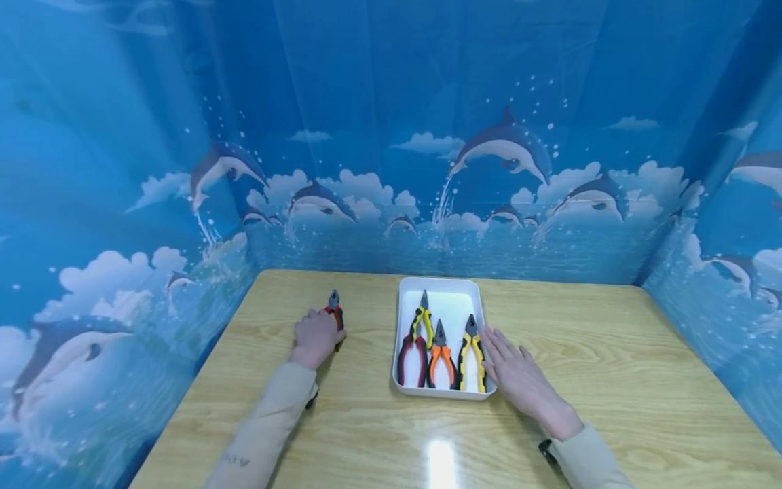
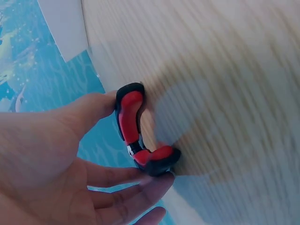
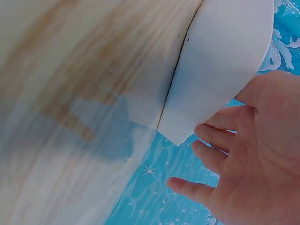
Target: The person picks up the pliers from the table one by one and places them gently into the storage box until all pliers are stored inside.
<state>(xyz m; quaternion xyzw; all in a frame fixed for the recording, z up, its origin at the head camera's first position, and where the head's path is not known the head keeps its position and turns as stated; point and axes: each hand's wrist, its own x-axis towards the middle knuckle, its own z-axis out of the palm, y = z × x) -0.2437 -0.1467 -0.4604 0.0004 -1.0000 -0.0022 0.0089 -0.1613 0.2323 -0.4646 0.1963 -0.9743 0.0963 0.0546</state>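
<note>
My left hand rests on the wooden table left of a white tray and grips red-and-black pliers, whose jaws point away from me. In the left wrist view the thumb and fingers close round the pliers' red handles. My right hand lies flat and open on the table against the tray's right edge, holding nothing. Its fingers are spread beside the tray wall. In the tray lie red-and-yellow pliers, orange pliers and yellow-and-black pliers.
Blue dolphin-print curtains enclose the table at the back and on both sides. Bare wood stretches to the right of the tray and in front of both hands.
</note>
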